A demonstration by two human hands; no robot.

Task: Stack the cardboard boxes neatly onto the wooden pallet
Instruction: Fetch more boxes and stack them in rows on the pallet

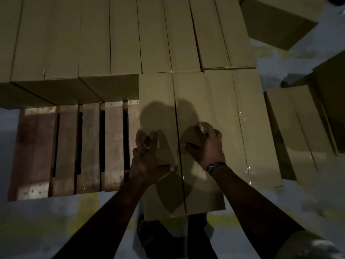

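Note:
A long cardboard box [194, 90] with a centre seam lies on the wooden pallet [89, 146], its near end sticking out past the pallet's front edge. Over its near half my left hand [147, 157] is at the box's left edge, with loosely curled fingers and the thumb stretched to the right. My right hand [205, 144] is just right of the seam, fingers curled and spread. Both cast shadows on the lid and hold nothing. A second box [242, 113] lies flush against its right side. Rows of stacked boxes [112, 34] fill the back.
Bare slats of the pallet show at the left, in front of the taller stack. Loose boxes lie on the grey floor at right [291, 128] and top right [280, 21]. Yellow floor marking [87, 204] runs along the pallet's front. My legs are under the box's near end.

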